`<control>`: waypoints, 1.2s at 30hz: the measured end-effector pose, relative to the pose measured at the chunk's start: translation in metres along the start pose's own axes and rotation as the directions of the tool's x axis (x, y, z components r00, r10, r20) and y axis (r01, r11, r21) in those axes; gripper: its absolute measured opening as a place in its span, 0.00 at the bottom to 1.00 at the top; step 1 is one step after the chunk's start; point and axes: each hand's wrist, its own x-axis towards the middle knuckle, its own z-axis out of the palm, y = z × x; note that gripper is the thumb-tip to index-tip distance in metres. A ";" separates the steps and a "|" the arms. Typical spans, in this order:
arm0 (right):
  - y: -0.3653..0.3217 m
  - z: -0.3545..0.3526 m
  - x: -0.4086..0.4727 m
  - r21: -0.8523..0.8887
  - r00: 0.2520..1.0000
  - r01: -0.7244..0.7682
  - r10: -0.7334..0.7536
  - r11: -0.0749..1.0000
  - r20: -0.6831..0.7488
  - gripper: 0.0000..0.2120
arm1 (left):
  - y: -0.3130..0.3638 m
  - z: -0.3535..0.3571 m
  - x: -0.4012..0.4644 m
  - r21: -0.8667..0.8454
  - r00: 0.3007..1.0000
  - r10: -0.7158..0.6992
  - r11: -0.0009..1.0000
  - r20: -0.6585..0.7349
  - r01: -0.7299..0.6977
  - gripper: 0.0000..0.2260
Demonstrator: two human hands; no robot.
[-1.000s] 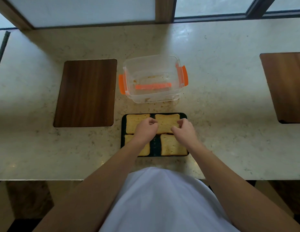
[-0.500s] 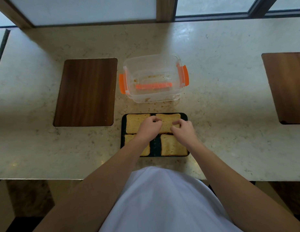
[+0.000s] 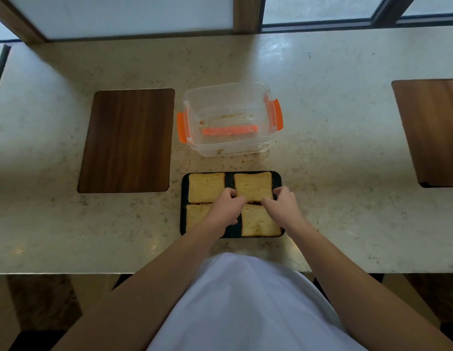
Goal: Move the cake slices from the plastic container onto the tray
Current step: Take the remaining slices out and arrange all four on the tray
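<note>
Both hands, left and right, have nudged the far-right slice farther up the tray, fingers still pinching its near edge; the container sits empty.

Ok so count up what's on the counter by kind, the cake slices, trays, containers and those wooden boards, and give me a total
Cake slices: 4, far-left, far-right, near-left, near-right
Black tray: 1
Clear plastic container with orange clips: 1, no slices left in it
Wooden boards: 2, left and right
Total: 8
</note>
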 end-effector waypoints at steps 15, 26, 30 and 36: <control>-0.001 0.004 -0.002 0.077 0.999 0.028 -0.031 0.997 0.040 0.28 | 0.002 -0.010 0.002 0.014 1.000 0.009 1.000 -0.011 -0.008 0.23; -0.011 -0.001 0.005 0.084 0.998 -0.001 -0.004 0.996 0.062 0.25 | 0.011 -0.010 0.000 0.046 1.000 0.021 0.999 0.015 -0.022 0.22; -0.007 0.001 0.007 0.070 0.999 0.004 -0.007 0.998 0.049 0.30 | 0.013 -0.007 0.002 0.047 0.999 0.034 0.998 0.011 -0.035 0.22; -0.005 -0.003 0.004 0.042 0.999 -0.004 0.001 0.999 0.055 0.32 | 0.013 0.000 0.004 0.047 0.999 0.031 0.998 0.032 -0.033 0.22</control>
